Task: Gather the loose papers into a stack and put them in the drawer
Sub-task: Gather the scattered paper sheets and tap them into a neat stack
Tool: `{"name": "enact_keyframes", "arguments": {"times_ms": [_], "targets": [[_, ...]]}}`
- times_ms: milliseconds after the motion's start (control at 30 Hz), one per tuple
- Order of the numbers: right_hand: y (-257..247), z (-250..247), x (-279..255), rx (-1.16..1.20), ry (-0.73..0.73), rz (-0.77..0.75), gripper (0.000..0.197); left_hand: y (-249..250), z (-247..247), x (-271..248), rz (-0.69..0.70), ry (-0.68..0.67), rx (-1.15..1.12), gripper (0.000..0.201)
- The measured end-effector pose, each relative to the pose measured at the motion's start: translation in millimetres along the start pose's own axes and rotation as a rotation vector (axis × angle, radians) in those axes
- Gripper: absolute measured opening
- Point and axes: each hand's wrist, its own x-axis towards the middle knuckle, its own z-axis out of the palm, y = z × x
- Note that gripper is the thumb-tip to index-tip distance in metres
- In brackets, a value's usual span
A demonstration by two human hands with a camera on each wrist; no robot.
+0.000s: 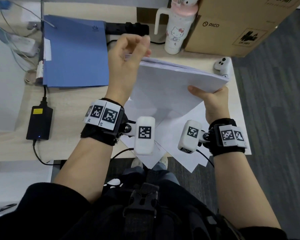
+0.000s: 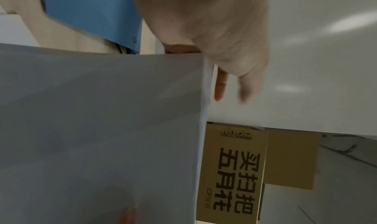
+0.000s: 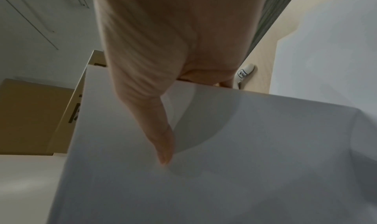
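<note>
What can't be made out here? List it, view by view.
- Drawer: in none of the views.
- Head view: the right hand grips the paper stack, but its fingers are hidden beneath it.
- Head view: the loose sheets on the desk are partly covered by the wrist cameras; their count is unclear.
- Left wrist view: the left hand is blurred; its contact with the stack is unclear.

A light wood desk (image 1: 73,101) stands on grey carpet (image 1: 275,118). Left of the held sheets lies a blue folder (image 1: 74,54), with a black power adapter (image 1: 39,122) nearer. Beyond them stand a white cartoon-cat bottle (image 1: 176,32) and a cardboard box (image 1: 232,26); a white controller (image 1: 222,65) lies just right.
</note>
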Motion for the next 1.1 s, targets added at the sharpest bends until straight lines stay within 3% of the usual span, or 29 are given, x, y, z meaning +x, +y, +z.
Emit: {"name": "enact_keyframes", "arguments": {"times_ms": [33, 200, 267, 367, 467, 533, 733, 967, 1100], "targets": [[0.5, -0.1, 0.2, -0.002, 0.001, 0.005, 0.029, -3.0, -0.1, 1.3, -0.001, 0.016, 0.009, 0.005], [1.9, 0.4, 0.0, -0.005, -0.008, 0.016, 0.029, -16.3, -5.9, 1.7, -0.07, 0.059, -0.048, 0.019], [1.2, 2.8, -0.9, 0.002, -0.011, 0.012, 0.03, -21.9, -7.0, 1.0, -0.135, 0.064, -0.029, 0.036], [-1.3, 8.2, -2.8, 0.017, 0.0, -0.01, 0.029, -25.3, -6.8, -5.9, -0.208, -0.061, 0.02, 0.062], [-5.9, 11.2, -2.6, 0.044, 0.014, -0.038, 0.023, -26.8, -9.0, -7.7, -0.15, -0.146, 0.055, 0.042], [-9.3, 13.5, -2.5, 0.04, 0.013, -0.056, 0.023, -28.4, -14.7, -3.2, -0.128, -0.106, 0.069, 0.028], [-4.9, 15.3, -1.2, 0.047, 0.012, -0.064, 0.025, -32.6, -23.8, 2.2, -0.06, -0.087, 0.061, 0.033], [13.1, 14.3, 0.8, -0.001, -0.073, 0.049, 0.027, -63.7, -34.5, -9.3, -0.237, -0.141, -0.017, 0.03], [9.9, 17.6, 2.3, 0.002, -0.059, 0.019, 0.032, -71.3, -26.9, -11.1, -0.304, -0.145, -0.009, 0.026]]}}
